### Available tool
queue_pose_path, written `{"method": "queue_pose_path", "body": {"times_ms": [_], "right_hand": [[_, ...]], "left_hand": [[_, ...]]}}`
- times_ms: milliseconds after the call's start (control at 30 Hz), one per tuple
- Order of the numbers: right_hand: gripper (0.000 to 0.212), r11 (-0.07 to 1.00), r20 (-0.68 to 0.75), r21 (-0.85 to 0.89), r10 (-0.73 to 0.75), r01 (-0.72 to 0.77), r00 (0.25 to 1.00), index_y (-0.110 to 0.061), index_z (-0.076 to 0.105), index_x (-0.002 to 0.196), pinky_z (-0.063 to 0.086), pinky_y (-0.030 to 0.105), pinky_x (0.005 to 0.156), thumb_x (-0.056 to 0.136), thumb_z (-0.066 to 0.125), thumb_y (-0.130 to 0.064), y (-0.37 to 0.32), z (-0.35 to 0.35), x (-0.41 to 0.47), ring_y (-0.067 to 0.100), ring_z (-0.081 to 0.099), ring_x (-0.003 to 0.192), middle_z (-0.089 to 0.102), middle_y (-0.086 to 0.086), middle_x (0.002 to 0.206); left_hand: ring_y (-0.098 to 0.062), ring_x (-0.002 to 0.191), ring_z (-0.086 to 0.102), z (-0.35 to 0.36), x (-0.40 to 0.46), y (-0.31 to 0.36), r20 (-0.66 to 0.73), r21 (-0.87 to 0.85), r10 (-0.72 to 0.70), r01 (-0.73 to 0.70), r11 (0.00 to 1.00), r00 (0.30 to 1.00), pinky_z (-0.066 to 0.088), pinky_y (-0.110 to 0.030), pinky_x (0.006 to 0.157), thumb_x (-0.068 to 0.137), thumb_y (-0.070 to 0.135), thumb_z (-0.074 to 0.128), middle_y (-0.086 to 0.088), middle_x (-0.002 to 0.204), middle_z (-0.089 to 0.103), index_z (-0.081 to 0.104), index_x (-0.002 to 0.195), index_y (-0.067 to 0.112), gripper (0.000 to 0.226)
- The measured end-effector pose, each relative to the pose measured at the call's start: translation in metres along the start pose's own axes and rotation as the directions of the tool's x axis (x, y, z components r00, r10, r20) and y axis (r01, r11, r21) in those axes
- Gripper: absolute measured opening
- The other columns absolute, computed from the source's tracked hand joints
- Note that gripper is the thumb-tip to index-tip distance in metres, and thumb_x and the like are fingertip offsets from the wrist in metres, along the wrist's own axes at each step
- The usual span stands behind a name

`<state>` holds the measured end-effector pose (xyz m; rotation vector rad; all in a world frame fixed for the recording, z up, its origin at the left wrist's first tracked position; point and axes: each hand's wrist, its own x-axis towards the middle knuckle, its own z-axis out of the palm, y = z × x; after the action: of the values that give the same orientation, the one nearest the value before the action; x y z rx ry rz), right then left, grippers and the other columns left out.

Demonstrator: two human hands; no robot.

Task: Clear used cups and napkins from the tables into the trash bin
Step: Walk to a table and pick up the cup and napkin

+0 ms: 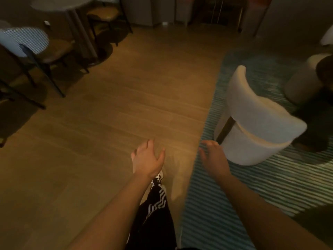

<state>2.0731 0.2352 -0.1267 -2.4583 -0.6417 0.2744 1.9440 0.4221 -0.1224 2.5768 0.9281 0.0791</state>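
My left hand is stretched out over the wooden floor, fingers apart, holding nothing. My right hand reaches forward over the edge of a striped rug, fingers spread and empty, just left of a white round-backed chair. A round table stands at the far upper left; its top is blurred and I cannot tell what lies on it. No cup, napkin or trash bin shows clearly. A small white object hangs or lies near the table's edge; the blur hides what it is.
Dark-legged chairs crowd the left side around the table. A teal striped rug covers the right, with another pale seat and a dark low table. Wooden floor runs down the middle. Cabinets line the far wall.
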Motion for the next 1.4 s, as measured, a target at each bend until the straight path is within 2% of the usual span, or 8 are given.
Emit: {"method": "queue_pose_path", "body": {"times_ms": [133,300,467,667,833,1133,1400], "right_hand": [[0.036,0.999,-0.047,-0.014,0.036,-0.037,0.998,-0.008,0.054,0.126,0.039,0.039,0.1,0.095,0.05,-0.027,-0.017,0.01,0.153,0.029,0.048,0.121,0.054,0.013,0.128],[0.036,0.989,-0.11,-0.007,0.143,-0.145,0.984,-0.012,0.052,0.127,0.039,0.043,0.101,0.096,0.049,-0.03,-0.035,-0.01,0.325,0.027,0.046,0.123,0.052,0.011,0.131],[0.036,0.977,-0.162,0.002,0.209,-0.212,0.964,-0.01,0.052,0.127,0.038,0.039,0.101,0.095,0.049,-0.027,-0.037,-0.022,0.465,0.027,0.046,0.122,0.052,0.012,0.13],[0.035,0.974,-0.193,0.005,0.223,-0.227,0.955,-0.012,0.053,0.126,0.039,0.037,0.1,0.095,0.05,-0.029,-0.02,-0.013,0.66,0.025,0.048,0.121,0.054,0.01,0.128],[0.035,0.972,-0.198,0.035,0.235,-0.233,0.952,-0.01,0.055,0.124,0.04,0.038,0.1,0.094,0.051,-0.028,0.003,-0.032,0.86,0.027,0.05,0.119,0.055,0.012,0.126],[0.035,0.979,-0.181,-0.038,0.188,-0.198,0.965,-0.012,0.055,0.124,0.039,0.037,0.101,0.094,0.05,-0.029,0.022,-0.108,1.184,0.026,0.049,0.119,0.055,0.009,0.126],[0.035,0.977,-0.226,-0.056,0.187,-0.204,0.956,-0.014,0.055,0.125,0.038,0.035,0.1,0.095,0.049,-0.031,0.071,-0.133,1.478,0.024,0.049,0.119,0.054,0.008,0.128]], "left_hand": [[-0.021,0.127,0.039,-0.005,0.171,0.002,0.016,0.03,0.046,-0.046,0.998,0.999,0.024,-0.044,0.104,0.09,0.057,0.035,-0.002,0.14,0.045,0.034,0.141,0.021,0.063],[-0.022,0.127,0.04,-0.033,0.369,0.028,0.012,0.081,0.144,-0.145,0.986,0.989,0.026,-0.041,0.101,0.091,0.055,0.038,-0.003,0.14,0.046,0.037,0.14,0.019,0.061],[-0.022,0.13,0.038,-0.038,0.522,0.065,0.052,0.055,0.178,-0.181,0.982,0.983,0.026,-0.042,0.103,0.092,0.053,0.039,-0.004,0.143,0.044,0.036,0.142,0.018,0.061],[-0.019,0.135,0.032,-0.008,0.716,0.105,0.108,0.039,0.226,-0.231,0.972,0.968,0.021,-0.045,0.108,0.093,0.056,0.034,-0.002,0.149,0.036,0.029,0.145,0.021,0.064],[-0.018,0.137,0.03,0.009,0.913,0.17,0.121,0.031,0.236,-0.241,0.97,0.964,0.021,-0.046,0.109,0.092,0.058,0.032,-0.001,0.15,0.035,0.028,0.146,0.021,0.065],[-0.019,0.136,0.031,0.0,1.221,0.289,0.115,-0.001,0.22,-0.221,0.975,0.969,0.023,-0.047,0.11,0.092,0.057,0.036,-0.002,0.148,0.038,0.03,0.145,0.022,0.064],[-0.017,0.139,0.026,0.041,1.503,0.383,0.131,-0.015,0.259,-0.259,0.966,0.957,0.02,-0.048,0.113,0.092,0.06,0.032,0.0,0.151,0.032,0.024,0.147,0.023,0.067]]}}
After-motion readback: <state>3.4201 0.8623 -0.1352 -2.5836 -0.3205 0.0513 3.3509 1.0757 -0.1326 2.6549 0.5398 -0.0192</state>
